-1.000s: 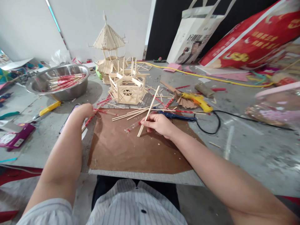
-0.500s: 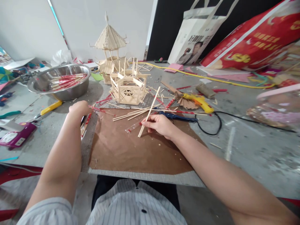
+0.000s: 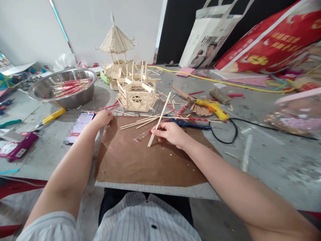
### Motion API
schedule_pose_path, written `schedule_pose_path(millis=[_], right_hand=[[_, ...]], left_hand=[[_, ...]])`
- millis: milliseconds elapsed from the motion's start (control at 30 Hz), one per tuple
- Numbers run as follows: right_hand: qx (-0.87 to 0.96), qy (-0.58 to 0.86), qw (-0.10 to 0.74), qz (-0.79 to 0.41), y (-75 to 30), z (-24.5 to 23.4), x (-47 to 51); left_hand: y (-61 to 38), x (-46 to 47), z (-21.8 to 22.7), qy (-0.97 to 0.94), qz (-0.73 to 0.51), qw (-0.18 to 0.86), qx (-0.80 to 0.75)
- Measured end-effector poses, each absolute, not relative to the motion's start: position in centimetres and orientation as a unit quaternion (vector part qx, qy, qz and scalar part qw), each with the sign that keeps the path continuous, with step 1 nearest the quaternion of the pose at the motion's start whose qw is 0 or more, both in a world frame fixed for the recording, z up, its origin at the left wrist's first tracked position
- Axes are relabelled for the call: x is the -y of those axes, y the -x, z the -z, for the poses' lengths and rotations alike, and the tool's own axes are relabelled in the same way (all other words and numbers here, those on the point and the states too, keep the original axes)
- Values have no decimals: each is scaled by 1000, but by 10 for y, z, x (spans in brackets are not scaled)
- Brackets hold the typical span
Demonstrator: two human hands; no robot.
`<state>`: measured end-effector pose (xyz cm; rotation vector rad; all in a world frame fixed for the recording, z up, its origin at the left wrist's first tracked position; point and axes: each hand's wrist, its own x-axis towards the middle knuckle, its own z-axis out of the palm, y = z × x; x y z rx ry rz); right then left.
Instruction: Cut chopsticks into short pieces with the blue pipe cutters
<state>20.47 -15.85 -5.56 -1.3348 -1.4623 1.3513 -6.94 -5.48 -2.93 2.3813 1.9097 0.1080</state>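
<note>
A pair of plain wooden chopsticks (image 3: 163,112) is pinched in my right hand (image 3: 172,134), tilted up with the lower ends close to the brown sheet (image 3: 150,164). My left hand (image 3: 103,119) is at the sheet's far left corner with its fingers curled down; what they grip, if anything, is hidden. Red-and-clear wrappers (image 3: 110,107) lie just beyond it. Between the hands, several loose chopsticks (image 3: 140,122) lie across the sheet, and a clear wrapper (image 3: 143,134) is beside my right hand. A phone (image 3: 79,127) lies left of my left wrist.
An open stick frame (image 3: 136,97) and a roofed stick pavilion (image 3: 116,42) stand beyond the sheet. A steel basin (image 3: 82,92) at left holds wrapped chopsticks. A yellow glue gun (image 3: 213,108) and blue-handled tool (image 3: 192,125) lie right, with a black cable (image 3: 263,125). A yellow-handled tool (image 3: 54,115) lies left.
My left hand has moved right, from beside the basin to the sheet's far left corner, uncovering the phone. My right hand and its chopsticks have stayed in place.
</note>
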Motion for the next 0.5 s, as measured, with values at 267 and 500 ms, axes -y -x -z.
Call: schedule_pose_path(millis=[267, 500], right_hand=[[569, 519, 365, -523, -204, 57, 158], [583, 521, 357, -512, -203, 55, 158]], left_hand=[[84, 41, 42, -739, -184, 14, -648], [89, 58, 8, -706, -87, 53, -701]])
